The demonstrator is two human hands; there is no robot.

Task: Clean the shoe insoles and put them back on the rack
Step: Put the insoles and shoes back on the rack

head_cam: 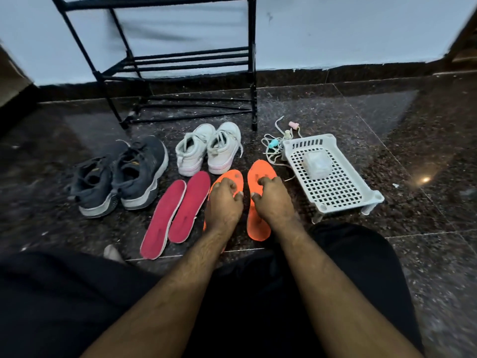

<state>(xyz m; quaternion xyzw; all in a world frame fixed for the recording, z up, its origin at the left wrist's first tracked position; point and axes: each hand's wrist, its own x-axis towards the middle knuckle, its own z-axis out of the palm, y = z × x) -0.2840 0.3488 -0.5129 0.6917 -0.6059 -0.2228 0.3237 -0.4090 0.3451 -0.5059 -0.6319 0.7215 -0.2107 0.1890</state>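
Note:
Two orange insoles lie side by side on the dark floor in front of me. My left hand [223,202] rests on the left orange insole [233,177], fingers bent onto it and thumb at its inner edge. In the same way, my right hand [271,202] grips the right orange insole [259,228]. Two red insoles [178,215] lie just to the left, slanted. The black metal rack [180,63] stands against the wall beyond, its bars bare.
A pair of dark grey sneakers [116,177] sits at the left and a white pair [209,148] stands behind the insoles. A white plastic basket [371,200] holding a clear packet [316,164] is on the right, with loose laces [273,148] beside it.

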